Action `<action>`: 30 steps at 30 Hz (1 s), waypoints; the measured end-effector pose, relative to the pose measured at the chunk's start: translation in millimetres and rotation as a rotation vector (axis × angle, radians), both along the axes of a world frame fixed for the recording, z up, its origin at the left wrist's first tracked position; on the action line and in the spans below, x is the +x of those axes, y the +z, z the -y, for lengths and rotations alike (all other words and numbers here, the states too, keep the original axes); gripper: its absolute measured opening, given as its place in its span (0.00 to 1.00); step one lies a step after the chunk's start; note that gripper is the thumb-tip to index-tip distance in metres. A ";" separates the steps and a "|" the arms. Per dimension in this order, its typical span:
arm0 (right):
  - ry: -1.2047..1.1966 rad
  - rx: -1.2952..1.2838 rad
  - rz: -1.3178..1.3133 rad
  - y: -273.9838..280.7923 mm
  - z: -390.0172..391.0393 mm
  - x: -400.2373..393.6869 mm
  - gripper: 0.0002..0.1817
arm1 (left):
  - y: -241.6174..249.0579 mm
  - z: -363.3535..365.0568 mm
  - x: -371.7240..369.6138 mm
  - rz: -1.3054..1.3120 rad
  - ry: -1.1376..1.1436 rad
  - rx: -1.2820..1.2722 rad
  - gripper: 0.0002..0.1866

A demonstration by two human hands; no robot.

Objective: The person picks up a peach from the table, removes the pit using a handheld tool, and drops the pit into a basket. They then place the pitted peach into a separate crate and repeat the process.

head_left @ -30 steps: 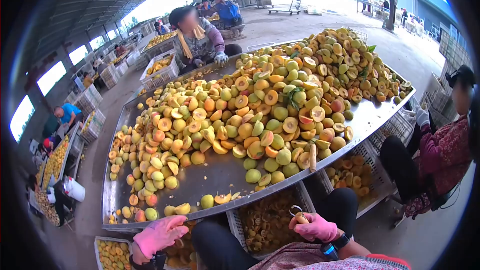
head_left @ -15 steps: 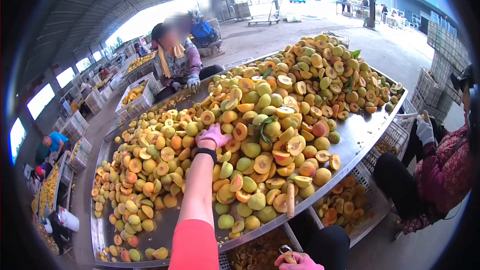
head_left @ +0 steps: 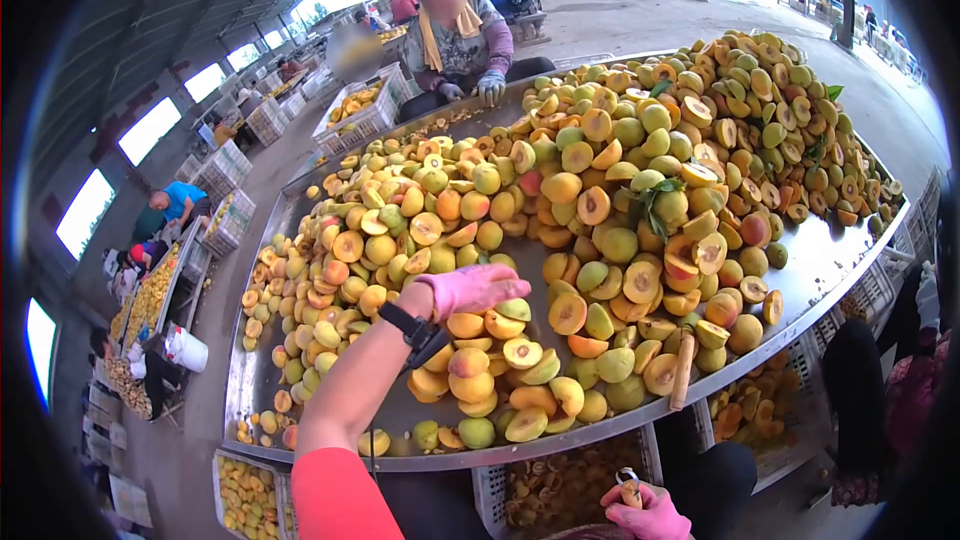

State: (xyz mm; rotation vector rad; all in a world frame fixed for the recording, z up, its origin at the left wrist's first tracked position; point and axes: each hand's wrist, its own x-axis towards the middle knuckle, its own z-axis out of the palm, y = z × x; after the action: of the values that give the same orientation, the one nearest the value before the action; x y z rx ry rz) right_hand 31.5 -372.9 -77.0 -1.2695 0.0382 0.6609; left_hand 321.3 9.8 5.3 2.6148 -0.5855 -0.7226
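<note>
My left hand (head_left: 475, 288), in a pink glove, lies with fingers stretched out over a small cluster of halved and whole peaches (head_left: 470, 375) near the front of the metal table (head_left: 560, 448). A bare strip of metal shows just right of its fingertips. Low in the view, my right hand (head_left: 655, 515), also gloved in pink, is closed around the wooden handle of a pitting tool (head_left: 629, 490) with a metal loop tip. Another wooden handle (head_left: 683, 372) rests at the table's front edge, its far end against the fruit.
A large peach heap (head_left: 740, 130) covers the table's right and far side. Crates stand below the front edge, one with dark scraps (head_left: 560, 485), another with peach halves (head_left: 755, 410). A gloved co-worker (head_left: 460, 50) sits opposite; another person's sleeve (head_left: 905, 410) is at right.
My left hand has come back from the middle of the heap toward the front, with peaches gathered near it and metal bared behind. The view has shifted. My right hand still holds the pitting tool.
</note>
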 end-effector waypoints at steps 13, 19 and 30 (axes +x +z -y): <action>-0.080 -0.110 -0.271 -28.4 -27.2 30.8 0.12 | -4.5 -272.4 105.0 0.477 0.880 0.174 0.48; 0.042 -0.240 -0.194 -30.8 -26.8 30.6 0.12 | -11.4 -244.2 114.3 0.518 0.960 0.404 0.43; 0.124 -0.119 -0.004 3.7 -36.3 15.2 0.06 | -2.9 -153.6 -11.4 0.030 0.952 -0.081 0.38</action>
State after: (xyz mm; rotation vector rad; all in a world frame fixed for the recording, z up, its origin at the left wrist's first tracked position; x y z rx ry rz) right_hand 46.7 -336.7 -73.3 -1.3931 0.0019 0.7776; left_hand 309.9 163.4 2.4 2.4123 0.6004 -0.3229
